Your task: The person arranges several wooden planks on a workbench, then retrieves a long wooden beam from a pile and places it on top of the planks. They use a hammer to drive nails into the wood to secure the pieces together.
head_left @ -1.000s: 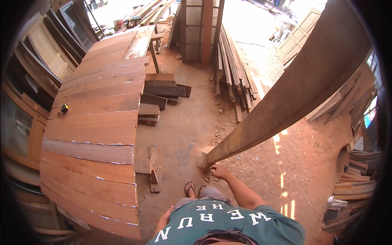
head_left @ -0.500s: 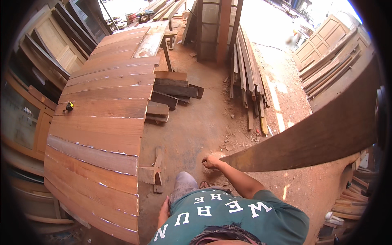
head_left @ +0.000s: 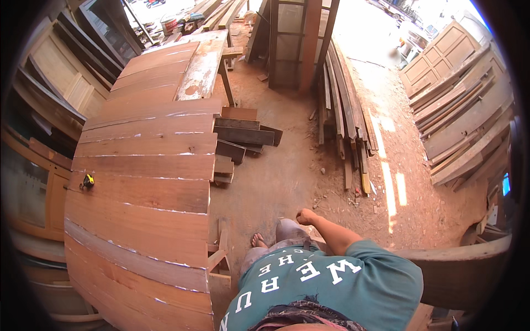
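Observation:
My right hand [head_left: 305, 217] hangs in front of my right thigh, its fingers curled in, with nothing seen in it. It touches neither the table nor the timber. My left hand is out of the picture. To my left lies a long tabletop of reddish-brown boards [head_left: 141, 190] set side by side, with whitish lines along the joints. A yellow and black tape measure [head_left: 88, 180] rests near its far-left edge. Beside the tabletop's right edge, close to my legs, stands a wooden support [head_left: 221, 258].
Short offcuts [head_left: 245, 132] are stacked right of the table. Ahead, a bundle of long planks [head_left: 345, 105] lies by an upright framed panel [head_left: 288, 44]. Panel doors and boards [head_left: 466, 105] lean at right. A dark curved timber [head_left: 461, 273] stands close on my right.
My view has shifted forward, with my feet stepping. The dark timber has passed from right of my hand to the lower right. My left hand has left the picture.

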`<action>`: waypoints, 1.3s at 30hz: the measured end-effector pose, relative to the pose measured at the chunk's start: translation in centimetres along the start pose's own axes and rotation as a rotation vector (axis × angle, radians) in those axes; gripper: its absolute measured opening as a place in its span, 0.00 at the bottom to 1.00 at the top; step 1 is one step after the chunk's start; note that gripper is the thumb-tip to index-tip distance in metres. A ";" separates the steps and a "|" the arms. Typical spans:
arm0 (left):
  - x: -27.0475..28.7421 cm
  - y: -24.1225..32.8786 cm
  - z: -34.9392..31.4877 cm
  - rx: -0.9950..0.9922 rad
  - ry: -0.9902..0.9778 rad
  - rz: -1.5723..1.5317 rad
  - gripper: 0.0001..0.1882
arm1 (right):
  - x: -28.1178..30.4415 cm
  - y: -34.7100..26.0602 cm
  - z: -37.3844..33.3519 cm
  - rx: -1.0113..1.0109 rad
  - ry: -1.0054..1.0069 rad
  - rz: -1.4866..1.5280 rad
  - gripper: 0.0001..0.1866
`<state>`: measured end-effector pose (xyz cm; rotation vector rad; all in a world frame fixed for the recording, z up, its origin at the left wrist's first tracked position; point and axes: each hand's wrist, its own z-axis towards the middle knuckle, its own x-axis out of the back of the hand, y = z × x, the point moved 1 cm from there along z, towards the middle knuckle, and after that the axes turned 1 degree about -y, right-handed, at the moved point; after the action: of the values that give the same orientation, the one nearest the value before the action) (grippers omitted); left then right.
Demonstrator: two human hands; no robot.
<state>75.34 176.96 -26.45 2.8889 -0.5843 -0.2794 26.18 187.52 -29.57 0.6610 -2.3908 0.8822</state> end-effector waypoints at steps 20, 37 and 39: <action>-31.5 35.1 -3.2 -0.541 -0.051 0.788 0.38 | 24.4 20.1 14.2 -0.370 0.224 0.465 0.13; -38.6 49.4 19.8 0.042 0.162 -0.094 0.28 | 53.6 16.9 39.4 -0.206 0.024 0.507 0.17; -41.6 53.7 16.9 -0.029 0.271 0.027 0.26 | 58.1 15.8 42.3 -0.167 0.070 0.526 0.16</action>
<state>14.40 142.59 -25.27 2.8204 -0.5635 0.1067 -39.11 153.49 -29.82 -0.0732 -2.5774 0.8719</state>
